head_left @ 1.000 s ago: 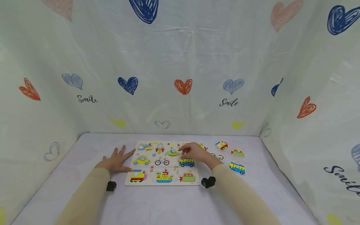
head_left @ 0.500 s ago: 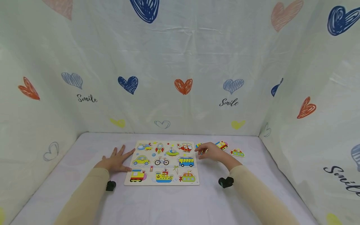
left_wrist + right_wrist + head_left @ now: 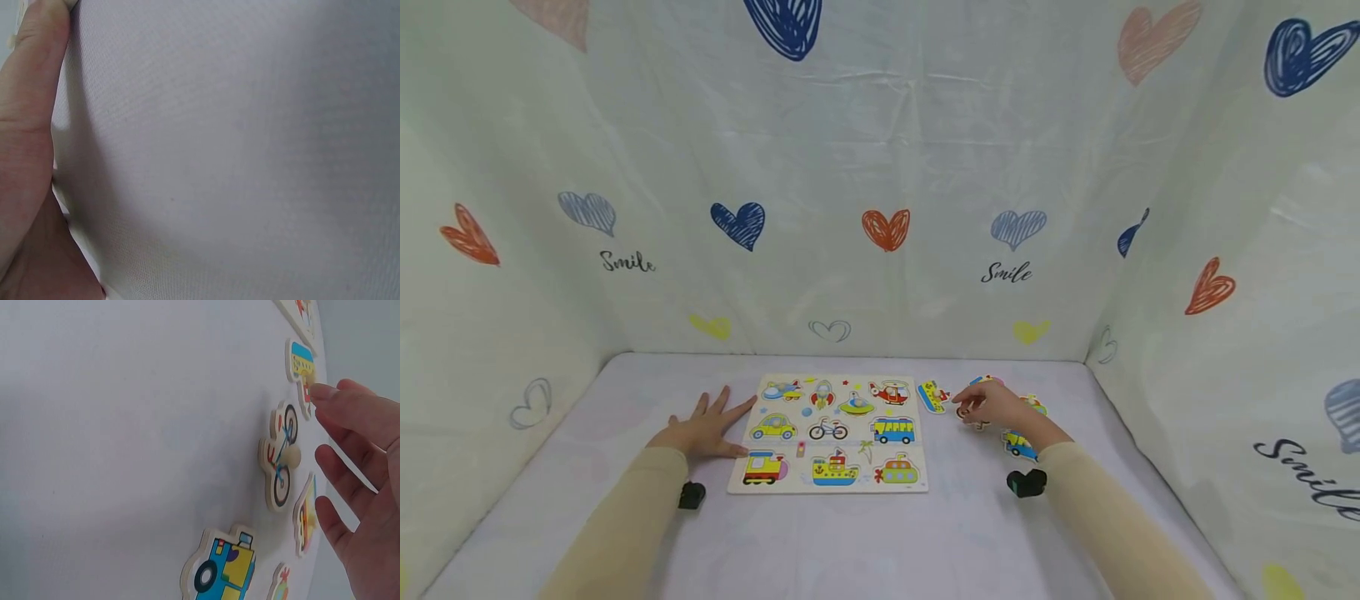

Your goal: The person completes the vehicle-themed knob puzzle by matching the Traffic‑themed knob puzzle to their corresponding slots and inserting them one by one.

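Note:
My left hand (image 3: 703, 429) lies with spread fingers against the left edge of a wooden puzzle board (image 3: 866, 482) printed with vehicles. In the left wrist view only part of that hand (image 3: 28, 131) shows, beside white cloth. My right hand (image 3: 996, 407) is over the loose pieces right of the board, fingers loosely bent and holding nothing. Seen from the right wrist, its fingers hover above a bicycle piece (image 3: 273, 465) with a round wooden knob (image 3: 290, 456). The index fingertip (image 3: 324, 392) overlaps a boat piece (image 3: 302, 361), which lies beside the board's right edge.
A blue bus piece (image 3: 1017, 446) lies nearer me, partly behind my right wrist. A train piece (image 3: 305, 515) and a submarine piece (image 3: 281, 586) lie farther back, largely hidden by the hand in the head view. White heart-patterned cloth walls (image 3: 820, 283) enclose the table.
My right hand has moved right, from over the board's upper right part to over the loose pieces. The left hand has stayed at the board's left edge.

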The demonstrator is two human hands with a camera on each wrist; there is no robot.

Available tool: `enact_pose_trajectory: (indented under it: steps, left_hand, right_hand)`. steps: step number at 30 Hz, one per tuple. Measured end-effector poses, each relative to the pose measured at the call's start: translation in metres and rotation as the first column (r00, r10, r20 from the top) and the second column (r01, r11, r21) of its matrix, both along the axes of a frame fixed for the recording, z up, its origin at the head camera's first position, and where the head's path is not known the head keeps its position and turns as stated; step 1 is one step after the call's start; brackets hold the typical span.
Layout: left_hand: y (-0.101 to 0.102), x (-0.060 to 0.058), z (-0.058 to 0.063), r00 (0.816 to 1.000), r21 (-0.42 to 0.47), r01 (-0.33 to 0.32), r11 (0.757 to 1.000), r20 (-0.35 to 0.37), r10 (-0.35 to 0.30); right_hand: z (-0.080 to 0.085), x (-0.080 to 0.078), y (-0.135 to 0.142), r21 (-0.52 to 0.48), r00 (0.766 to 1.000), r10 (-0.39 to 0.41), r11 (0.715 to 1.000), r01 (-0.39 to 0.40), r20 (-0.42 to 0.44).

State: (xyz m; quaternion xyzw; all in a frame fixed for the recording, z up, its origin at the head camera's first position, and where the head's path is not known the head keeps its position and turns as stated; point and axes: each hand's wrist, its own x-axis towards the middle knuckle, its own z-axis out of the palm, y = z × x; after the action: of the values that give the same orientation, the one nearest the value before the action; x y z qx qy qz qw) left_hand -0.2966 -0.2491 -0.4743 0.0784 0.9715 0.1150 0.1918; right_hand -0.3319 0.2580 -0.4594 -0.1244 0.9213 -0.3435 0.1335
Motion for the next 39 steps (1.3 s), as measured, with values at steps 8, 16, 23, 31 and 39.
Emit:
enact_pose_trajectory:
  steps: [8,16,23,31,39]
  left_hand:
    - [-0.003,-0.001,-0.003,1.000,-0.003,-0.005,1.000,0.002,0.005]
    - [0.000,0.003,0.002,1.000,-0.002,-0.001,1.000,-0.002,0.001]
    - [0.000,0.002,-0.001,1.000,-0.010,0.001,1.000,-0.003,-0.001]
    - [0.001,0.001,0.000,1.000,-0.009,0.002,1.000,-0.006,-0.002]
    - [0.002,0.002,0.002,1.000,-0.010,0.001,1.000,-0.008,-0.001]
  right_hand:
    - [-0.007,0.001,0.013,0.064,0.999,-0.035,0.997,0.035,0.008]
    - [-0.013,0.000,0.016,0.106,0.996,-0.079,0.992,0.074,0.040]
    - [-0.009,0.002,0.016,0.125,0.996,-0.076,0.990,0.069,0.051]
    - [-0.008,0.000,0.019,0.124,0.996,-0.043,0.992,0.033,0.074]
    - [-0.008,-0.004,0.021,0.115,0.998,-0.009,0.993,0.001,0.068]
